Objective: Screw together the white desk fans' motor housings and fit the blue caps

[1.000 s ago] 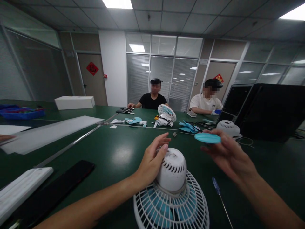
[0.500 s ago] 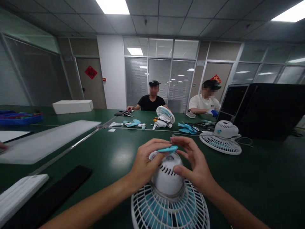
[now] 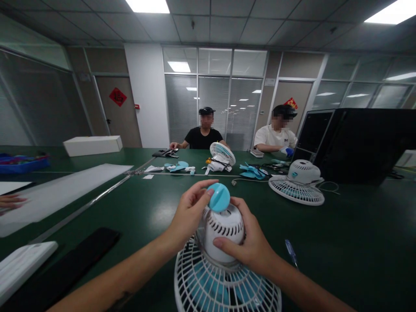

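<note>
A white fan lies grille-down in front of me, its round motor housing on top and light blue blades showing through the grille. My left hand pinches a round light blue knob by its edge. The knob is tilted so that its face, with a raised bar across it, is toward me. It is just above the top of the motor housing; whether it touches is hidden. My right hand is wrapped around the right side of the housing, thumb in front.
A screwdriver lies to the right. Beyond are another fan, a half-dismantled fan, blue blades and a black monitor. At left are a black case and white box. Two people sit opposite; another hand reaches in at left.
My left hand has turned the knob from edge-on to facing me. My right hand has come down from near the knob onto the housing. The screwdriver has come into sight.
</note>
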Demonstrator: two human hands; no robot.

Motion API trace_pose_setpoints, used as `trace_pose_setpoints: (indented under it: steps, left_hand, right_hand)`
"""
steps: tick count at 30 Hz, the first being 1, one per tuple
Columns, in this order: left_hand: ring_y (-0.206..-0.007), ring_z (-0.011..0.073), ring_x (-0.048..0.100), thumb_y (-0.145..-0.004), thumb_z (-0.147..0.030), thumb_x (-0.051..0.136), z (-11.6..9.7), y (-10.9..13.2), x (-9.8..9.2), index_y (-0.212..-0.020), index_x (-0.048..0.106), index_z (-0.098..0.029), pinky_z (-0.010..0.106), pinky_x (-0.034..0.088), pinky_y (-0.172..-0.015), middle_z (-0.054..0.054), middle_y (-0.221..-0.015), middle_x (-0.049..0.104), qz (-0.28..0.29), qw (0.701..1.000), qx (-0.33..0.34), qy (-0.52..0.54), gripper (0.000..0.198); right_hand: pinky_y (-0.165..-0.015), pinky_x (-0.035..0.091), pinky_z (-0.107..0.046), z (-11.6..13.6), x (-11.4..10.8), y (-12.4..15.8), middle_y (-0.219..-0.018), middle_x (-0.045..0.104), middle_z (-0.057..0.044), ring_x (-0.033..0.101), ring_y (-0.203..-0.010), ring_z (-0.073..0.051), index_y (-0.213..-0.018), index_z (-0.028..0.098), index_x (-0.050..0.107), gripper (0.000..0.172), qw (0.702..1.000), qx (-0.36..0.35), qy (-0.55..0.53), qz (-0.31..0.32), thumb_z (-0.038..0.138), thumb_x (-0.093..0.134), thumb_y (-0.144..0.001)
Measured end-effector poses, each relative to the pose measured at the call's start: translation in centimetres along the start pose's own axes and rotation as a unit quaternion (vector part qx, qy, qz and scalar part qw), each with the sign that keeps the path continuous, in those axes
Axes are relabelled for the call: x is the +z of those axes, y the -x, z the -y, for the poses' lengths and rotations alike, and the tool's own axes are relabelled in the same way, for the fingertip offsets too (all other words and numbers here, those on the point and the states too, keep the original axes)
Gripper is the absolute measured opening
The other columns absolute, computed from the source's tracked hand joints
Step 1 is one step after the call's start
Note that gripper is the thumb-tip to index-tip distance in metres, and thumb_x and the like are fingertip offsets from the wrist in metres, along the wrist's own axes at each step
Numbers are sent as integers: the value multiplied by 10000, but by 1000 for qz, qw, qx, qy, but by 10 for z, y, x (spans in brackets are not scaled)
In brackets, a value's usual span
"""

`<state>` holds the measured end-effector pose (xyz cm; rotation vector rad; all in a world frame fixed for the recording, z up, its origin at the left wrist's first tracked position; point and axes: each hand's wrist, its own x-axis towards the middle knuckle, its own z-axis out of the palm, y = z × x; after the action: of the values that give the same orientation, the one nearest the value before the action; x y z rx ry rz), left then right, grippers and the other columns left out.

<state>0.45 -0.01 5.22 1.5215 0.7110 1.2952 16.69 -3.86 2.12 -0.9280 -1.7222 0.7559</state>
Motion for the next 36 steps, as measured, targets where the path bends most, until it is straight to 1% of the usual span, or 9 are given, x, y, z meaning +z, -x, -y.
trace_pose_setpoints:
  steps: [4,8,12,16,19,21,24,28,36]
  left_hand:
    - [-857,184,629,-881,-332,601,1,1,1,-1101,708,-220,300,515,-752,50,-1000,707,58,995,21,-82,269]
    - [-878,183,588,-865,-277,598,4,-1,1,-1066,731,-244,318,508,-809,39,-956,636,20,982,77,-169,243]
    - [-975,198,599,-855,-199,559,2,-2,-1,-939,755,-231,348,495,-896,50,-1015,612,37,981,98,-161,216]
    - [-1038,219,615,-893,-213,513,-4,0,-2,-938,747,-218,388,473,-962,61,-1074,661,71,977,119,-160,238]
    - [-1045,243,626,-865,-295,606,-8,4,-1,-940,721,-200,426,469,-971,76,-1075,691,71,968,131,-201,167]
    - [-1031,246,639,-821,-295,664,-9,6,1,-914,700,-194,438,475,-962,80,-1090,702,64,965,130,-218,142]
    - [-1024,241,660,-826,-268,642,-9,7,2,-855,672,-191,433,490,-948,84,-1128,715,58,970,110,-208,88]
    - [-1009,240,679,-846,-266,595,-12,6,1,-814,663,-188,420,505,-929,92,-1118,732,53,972,105,-206,107]
    - [-978,245,681,-866,-270,575,-20,5,-5,-885,698,-223,403,509,-883,54,-1051,754,88,935,139,-315,133]
  right_hand:
    - [-875,501,-391,3,1,0,-1087,647,-52,629,-998,-240,-1165,238,483,585,1000,-1,14,-10,361,788,-681]
    - [-849,505,-378,5,3,-1,-1063,650,-50,636,-972,-238,-1123,232,492,538,1000,-7,2,-8,364,782,-690]
    - [-846,500,-376,5,3,-2,-1064,643,-48,630,-970,-233,-1129,231,489,553,1000,-15,3,-10,349,791,-681]
    - [-829,505,-369,5,4,-1,-1040,643,-44,626,-944,-227,-1114,229,492,551,1000,-18,3,-21,352,792,-668]
    - [-817,511,-365,5,4,0,-1043,640,-44,627,-936,-222,-1141,227,481,567,1000,-15,1,-23,353,784,-679]
    - [-812,513,-365,5,4,1,-1047,633,-43,625,-946,-225,-1146,232,468,579,1000,-6,7,-27,345,786,-675]
    - [-807,514,-375,5,4,2,-1043,616,-43,619,-949,-232,-1135,240,438,619,999,11,18,-39,359,804,-651]
    - [-843,507,-402,4,4,2,-1093,583,-64,600,-1015,-256,-1131,243,400,685,998,18,19,-54,396,821,-613]
    - [-906,498,-436,2,5,1,-1139,577,-76,605,-1060,-267,-1162,253,360,729,999,17,14,-45,392,820,-614]
